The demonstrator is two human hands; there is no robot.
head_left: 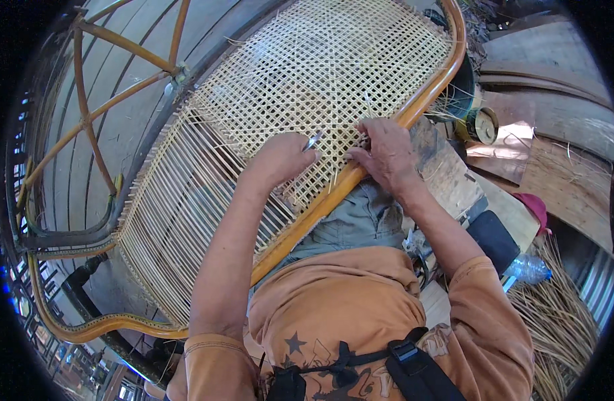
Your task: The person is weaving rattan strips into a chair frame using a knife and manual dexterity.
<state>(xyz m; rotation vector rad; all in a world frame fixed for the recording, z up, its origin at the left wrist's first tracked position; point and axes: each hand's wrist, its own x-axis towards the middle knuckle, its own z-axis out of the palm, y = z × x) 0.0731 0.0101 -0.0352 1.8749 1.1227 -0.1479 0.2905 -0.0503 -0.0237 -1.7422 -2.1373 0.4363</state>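
**Cane panel under both hands**

While the woven cane panel (307,73) lies across the person's lap in its orange rattan frame (340,184), the left hand (280,160) grips a small metal tool (313,140); the right hand (386,154) pinches a cane strand at the frame's edge.

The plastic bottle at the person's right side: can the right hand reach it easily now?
Probably yes, but not at once: the right hand is busy on the woven cane panel, while the plastic bottle lies unobstructed beside the right elbow.

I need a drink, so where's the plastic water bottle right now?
In the head view, the plastic water bottle lies at lower right, beside the loose cane strands, past the right elbow.
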